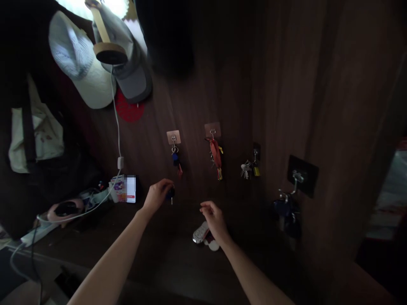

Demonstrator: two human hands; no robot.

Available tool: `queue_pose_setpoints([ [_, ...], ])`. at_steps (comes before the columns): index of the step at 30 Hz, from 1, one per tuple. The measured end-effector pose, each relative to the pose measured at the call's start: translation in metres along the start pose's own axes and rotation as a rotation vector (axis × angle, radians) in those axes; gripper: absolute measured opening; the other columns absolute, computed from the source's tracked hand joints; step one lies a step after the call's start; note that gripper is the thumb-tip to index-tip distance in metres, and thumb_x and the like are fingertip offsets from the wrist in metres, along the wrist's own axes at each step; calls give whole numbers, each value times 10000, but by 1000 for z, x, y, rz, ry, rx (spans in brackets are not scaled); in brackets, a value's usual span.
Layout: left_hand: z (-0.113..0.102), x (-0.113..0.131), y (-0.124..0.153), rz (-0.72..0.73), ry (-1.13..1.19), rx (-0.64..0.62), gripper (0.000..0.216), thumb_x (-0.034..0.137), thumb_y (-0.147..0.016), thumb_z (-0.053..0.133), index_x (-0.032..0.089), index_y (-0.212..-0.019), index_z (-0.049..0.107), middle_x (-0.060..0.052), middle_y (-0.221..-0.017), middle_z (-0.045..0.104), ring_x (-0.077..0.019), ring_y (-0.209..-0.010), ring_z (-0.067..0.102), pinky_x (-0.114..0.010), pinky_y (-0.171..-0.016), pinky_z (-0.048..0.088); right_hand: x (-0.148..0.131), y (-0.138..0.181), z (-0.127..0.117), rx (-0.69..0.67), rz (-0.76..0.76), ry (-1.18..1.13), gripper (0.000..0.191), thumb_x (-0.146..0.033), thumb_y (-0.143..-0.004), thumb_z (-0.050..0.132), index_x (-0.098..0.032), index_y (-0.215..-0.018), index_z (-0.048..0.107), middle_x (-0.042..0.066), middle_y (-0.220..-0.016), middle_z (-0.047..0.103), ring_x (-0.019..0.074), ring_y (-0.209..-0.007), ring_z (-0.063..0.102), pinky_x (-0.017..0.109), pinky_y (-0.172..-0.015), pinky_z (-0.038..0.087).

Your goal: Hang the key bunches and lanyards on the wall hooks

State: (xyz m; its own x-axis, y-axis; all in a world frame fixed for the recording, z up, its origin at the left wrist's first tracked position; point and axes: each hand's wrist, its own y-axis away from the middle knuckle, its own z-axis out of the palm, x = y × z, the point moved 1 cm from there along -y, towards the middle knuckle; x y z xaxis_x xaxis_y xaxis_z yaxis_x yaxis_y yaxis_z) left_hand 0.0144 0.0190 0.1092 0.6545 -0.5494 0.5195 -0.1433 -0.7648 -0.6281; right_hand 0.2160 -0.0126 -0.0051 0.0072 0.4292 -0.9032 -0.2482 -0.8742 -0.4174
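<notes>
My left hand (157, 195) is pinched around a small key set with a dark blue fob (171, 193); one key hangs down below the fingertips. It is held just in front of the dark wood panel, under a hanging blue-and-red key bunch (176, 159). To the right, my right hand (214, 216) hovers with loosely curled fingers, a small gap at the thumb, and nothing visible between them. Just beneath it on the dark shelf lies a silver-white oblong object (201, 233), its kind unclear, beside a pale round piece (213, 245) partly covered by the hand.
Keys with a red strap (216, 153), a silver bunch (246, 169) and dark keys (286, 209) hang from wall hooks. Caps (76, 55) and a wooden lamp-like stand (110, 48) are upper left. A white cable (117, 123) runs down to the shelf near a lit phone (131, 189).
</notes>
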Motion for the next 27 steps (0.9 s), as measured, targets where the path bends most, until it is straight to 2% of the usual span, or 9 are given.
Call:
queue_pose_setpoints([
  [8,-2,11,-41,-102,75,152,150,341,-710,567,225,-750,653,-7,-763,684,-178,-736,611,-264,-688,427,-1,1,-2,-3,-3,-3,168,-327,-741,520,-206,-814,611,29,-698,647,201,-709,612,318,-676,462],
  [16,-7,24,-87,-131,145,296,159,308,-681,600,203,-766,684,-9,-778,693,-159,-734,603,-239,-674,427,2,1,-3,-12,-13,7,213,-382,-748,528,-200,-820,611,43,-717,653,206,-724,619,315,-673,470],
  [27,-6,27,-134,-168,218,421,213,301,-642,648,176,-806,697,-28,-757,695,-155,-693,610,-236,-631,440,6,0,-1,-17,-8,26,164,-342,-755,518,-213,-807,604,33,-702,653,202,-715,620,312,-659,475],
])
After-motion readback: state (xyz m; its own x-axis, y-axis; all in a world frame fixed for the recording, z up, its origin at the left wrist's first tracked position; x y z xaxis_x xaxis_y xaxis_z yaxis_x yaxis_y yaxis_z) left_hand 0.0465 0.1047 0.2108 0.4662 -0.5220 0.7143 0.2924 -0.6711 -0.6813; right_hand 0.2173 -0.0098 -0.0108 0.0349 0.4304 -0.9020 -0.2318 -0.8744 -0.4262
